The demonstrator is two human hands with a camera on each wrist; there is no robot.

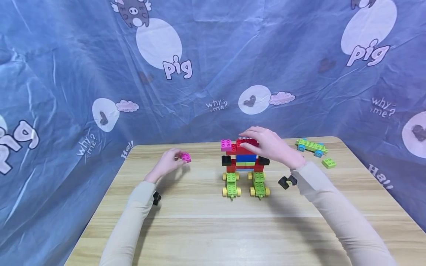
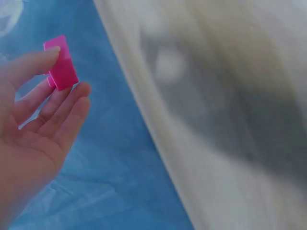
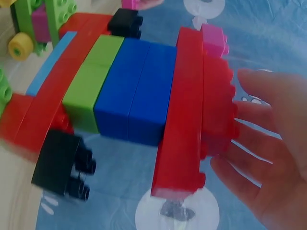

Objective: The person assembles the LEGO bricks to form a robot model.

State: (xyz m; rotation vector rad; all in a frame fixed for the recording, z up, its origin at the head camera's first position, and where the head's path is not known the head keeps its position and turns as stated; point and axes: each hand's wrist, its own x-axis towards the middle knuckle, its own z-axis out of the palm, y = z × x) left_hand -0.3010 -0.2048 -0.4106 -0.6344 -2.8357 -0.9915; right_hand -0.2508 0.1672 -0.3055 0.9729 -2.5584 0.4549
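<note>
My left hand (image 1: 169, 161) pinches a pink building block (image 1: 186, 157) between thumb and fingers, above the table at left. A figure of stacked blocks stands at centre: red top block (image 3: 217, 103), long red block (image 3: 180, 110), blue blocks (image 1: 245, 159), lime blocks (image 3: 93, 79) and black side blocks (image 1: 226, 160). Another pink block (image 1: 226, 145) sits at its upper left. At the top, my right hand (image 1: 269, 146) is around the red top block, thumb in front and fingers behind. Its fingers are loosely bent; some fingertips are hidden, so firm contact is unclear.
Lime wheeled bases with yellow wheels (image 1: 231, 186) support the figure on the wooden table (image 1: 199, 229). At the back right are a lime wheeled base with blue wheels (image 1: 311, 146) and a loose lime block (image 1: 328, 163). A blue printed cloth (image 1: 206, 74) hangs behind.
</note>
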